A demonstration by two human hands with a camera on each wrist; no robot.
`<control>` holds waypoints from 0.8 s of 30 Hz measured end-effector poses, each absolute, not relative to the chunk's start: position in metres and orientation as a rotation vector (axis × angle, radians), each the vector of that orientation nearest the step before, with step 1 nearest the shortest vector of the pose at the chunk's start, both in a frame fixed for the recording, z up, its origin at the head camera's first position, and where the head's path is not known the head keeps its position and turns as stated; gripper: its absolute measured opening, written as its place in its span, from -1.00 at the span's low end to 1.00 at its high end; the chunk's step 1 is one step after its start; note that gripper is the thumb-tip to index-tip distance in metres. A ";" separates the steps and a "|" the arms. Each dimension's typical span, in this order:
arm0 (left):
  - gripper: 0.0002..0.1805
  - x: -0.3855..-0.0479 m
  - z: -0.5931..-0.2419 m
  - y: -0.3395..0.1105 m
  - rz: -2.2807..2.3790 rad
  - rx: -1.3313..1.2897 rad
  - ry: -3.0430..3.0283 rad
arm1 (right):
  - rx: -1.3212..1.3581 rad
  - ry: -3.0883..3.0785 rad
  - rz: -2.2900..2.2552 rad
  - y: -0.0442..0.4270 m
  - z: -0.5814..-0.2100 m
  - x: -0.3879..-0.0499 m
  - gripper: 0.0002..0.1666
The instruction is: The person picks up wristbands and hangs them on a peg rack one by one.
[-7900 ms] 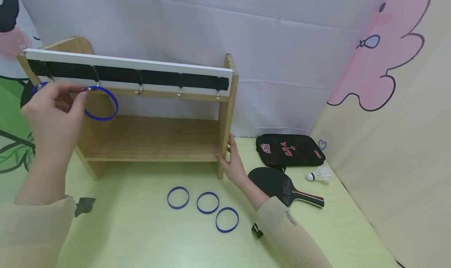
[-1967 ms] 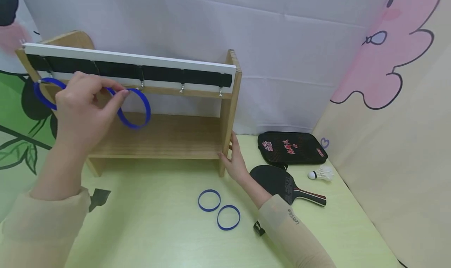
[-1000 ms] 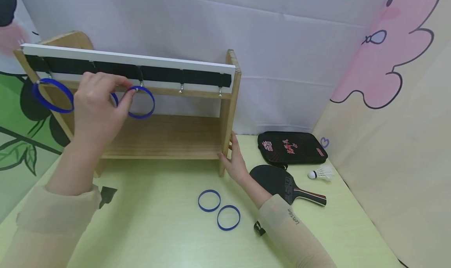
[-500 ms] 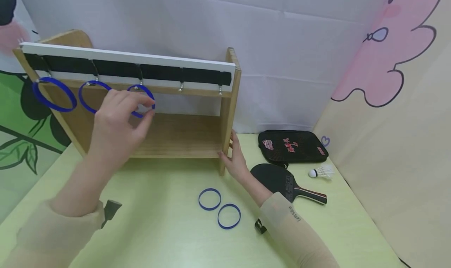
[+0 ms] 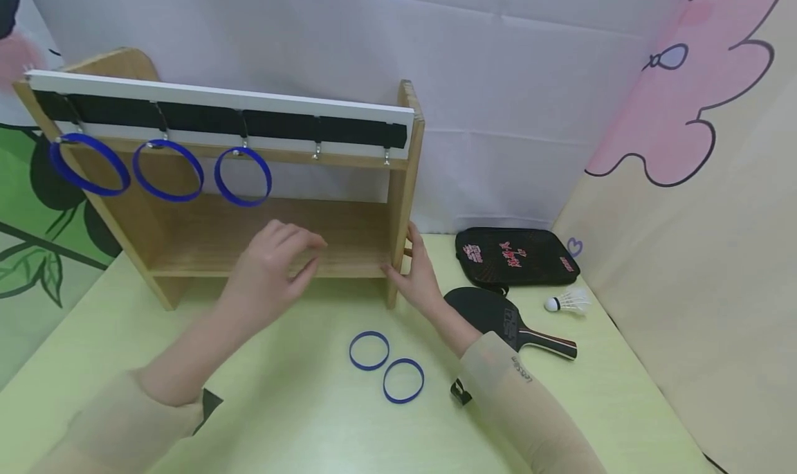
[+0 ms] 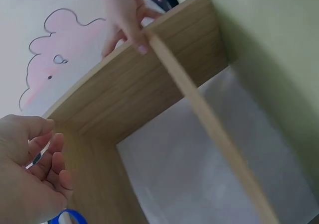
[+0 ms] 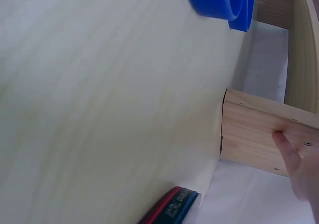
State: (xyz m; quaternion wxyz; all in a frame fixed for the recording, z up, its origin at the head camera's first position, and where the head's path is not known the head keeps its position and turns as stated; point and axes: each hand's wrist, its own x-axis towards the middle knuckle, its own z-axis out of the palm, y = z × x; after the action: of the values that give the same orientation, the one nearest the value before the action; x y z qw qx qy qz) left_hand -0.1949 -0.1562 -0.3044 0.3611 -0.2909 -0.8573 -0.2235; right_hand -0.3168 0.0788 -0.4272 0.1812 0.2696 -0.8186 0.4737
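Observation:
A wooden shelf (image 5: 358, 242) carries a white rail with a black strip (image 5: 283, 126) and a row of metal hooks. Blue wristbands hang from its three left hooks, the rightmost being this wristband (image 5: 245, 203); the two right hooks hold nothing. My left hand (image 5: 270, 270), below the hanging bands and in front of the shelf board, has loosely bent fingers with nothing between them. My right hand (image 5: 418, 277) grips the shelf's right side panel (image 7: 249, 129), thumb on its inner side and fingers outside. Two more blue wristbands, including this wristband (image 5: 403, 400), lie on the table.
Right of the shelf lie a black table tennis paddle (image 5: 482, 313), a black zip case (image 5: 517, 256) and a shuttlecock (image 5: 568, 302). A pale curtain (image 5: 486, 114) hangs behind. The table (image 5: 299, 418) extends in front of the shelf.
A third wristband has gone from the table to the third hook. My left hand has let go of it and moved down and right. My right hand keeps its grip on the shelf.

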 end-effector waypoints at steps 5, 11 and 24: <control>-0.75 -0.198 -0.328 -0.150 -0.609 -0.802 -2.236 | 0.747 -2.293 1.314 0.077 -0.425 -0.317 0.10; -0.72 -0.203 -0.359 -0.142 -0.658 -0.880 -2.290 | 0.721 -2.289 1.304 0.076 -0.426 -0.317 0.05; -0.61 -0.210 -0.408 -0.140 -0.708 -0.982 -2.535 | 0.694 -2.335 1.443 0.080 -0.432 -0.315 0.02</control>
State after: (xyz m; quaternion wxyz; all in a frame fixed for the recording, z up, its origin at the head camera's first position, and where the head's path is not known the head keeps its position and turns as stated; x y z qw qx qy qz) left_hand -0.2096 -0.1404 -0.4075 0.1655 -0.3449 -0.8899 -0.2486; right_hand -0.3146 0.0797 -0.4319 0.1545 0.2423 -0.8148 0.5036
